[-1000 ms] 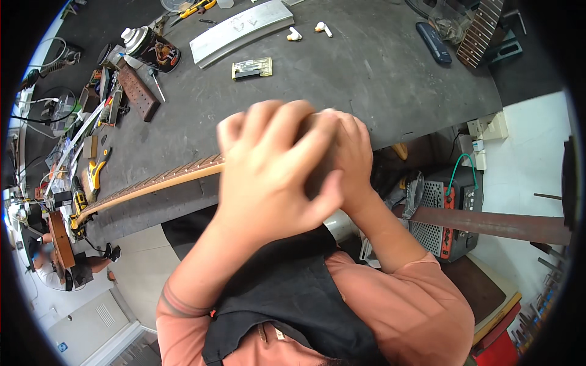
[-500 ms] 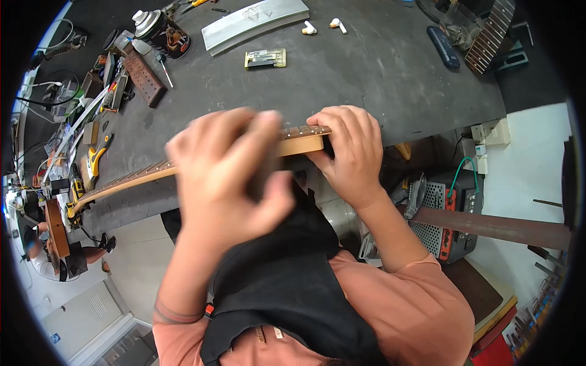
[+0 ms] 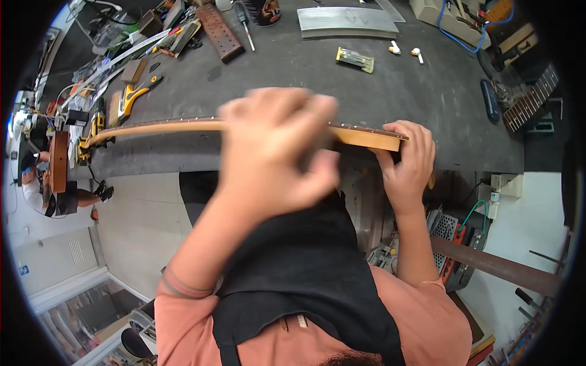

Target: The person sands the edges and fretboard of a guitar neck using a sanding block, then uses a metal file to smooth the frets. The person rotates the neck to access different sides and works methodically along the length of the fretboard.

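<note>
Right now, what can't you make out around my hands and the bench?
In the head view:
- Neck: its middle is hidden behind the left hand.
- Left hand: fingers blurred; its back hides whether the palm covers anything.
- Neck's far end: too small and crowded by the drill to tell whether they touch.
- Can: top cut off by the upper edge.

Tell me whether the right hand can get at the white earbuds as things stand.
Probably yes: no obstacle shows between the right hand and the white earbuds farther up the bench. However, its fingers hold the end of the guitar neck, so they would likely need to let go first.
</note>
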The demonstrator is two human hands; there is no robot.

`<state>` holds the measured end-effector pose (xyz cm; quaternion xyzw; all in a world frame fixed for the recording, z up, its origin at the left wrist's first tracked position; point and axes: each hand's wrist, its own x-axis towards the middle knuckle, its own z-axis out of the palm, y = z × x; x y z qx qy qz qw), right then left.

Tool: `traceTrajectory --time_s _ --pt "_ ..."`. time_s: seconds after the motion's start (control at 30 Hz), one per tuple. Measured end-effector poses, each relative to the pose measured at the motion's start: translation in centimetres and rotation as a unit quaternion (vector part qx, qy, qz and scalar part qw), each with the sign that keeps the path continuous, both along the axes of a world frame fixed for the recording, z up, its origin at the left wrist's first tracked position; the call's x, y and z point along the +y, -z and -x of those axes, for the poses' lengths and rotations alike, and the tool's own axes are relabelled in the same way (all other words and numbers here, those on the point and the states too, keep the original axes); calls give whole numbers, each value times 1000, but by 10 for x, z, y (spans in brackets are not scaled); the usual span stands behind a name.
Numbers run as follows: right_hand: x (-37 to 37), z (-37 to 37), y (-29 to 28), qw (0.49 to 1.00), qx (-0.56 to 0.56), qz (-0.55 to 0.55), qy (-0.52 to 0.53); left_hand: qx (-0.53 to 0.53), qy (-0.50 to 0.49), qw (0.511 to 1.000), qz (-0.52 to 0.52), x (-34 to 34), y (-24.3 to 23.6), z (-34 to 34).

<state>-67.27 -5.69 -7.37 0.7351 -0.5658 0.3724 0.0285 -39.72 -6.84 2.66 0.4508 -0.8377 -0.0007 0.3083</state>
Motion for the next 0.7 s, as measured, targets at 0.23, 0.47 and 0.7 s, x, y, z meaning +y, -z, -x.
traceTrajectory --time_s 0.23,0.47,0.7 --pt "1 -5 -5 1000 8 -12 7 3 -234 972 -2 11 -9 -179" --pt "-2 -3 2 1000 13 16 4 75 55 995 -23 -11 9 51" --pt "2 -2 -3 999 20 -14 21 49 -40 997 35 -11 -3 -81"
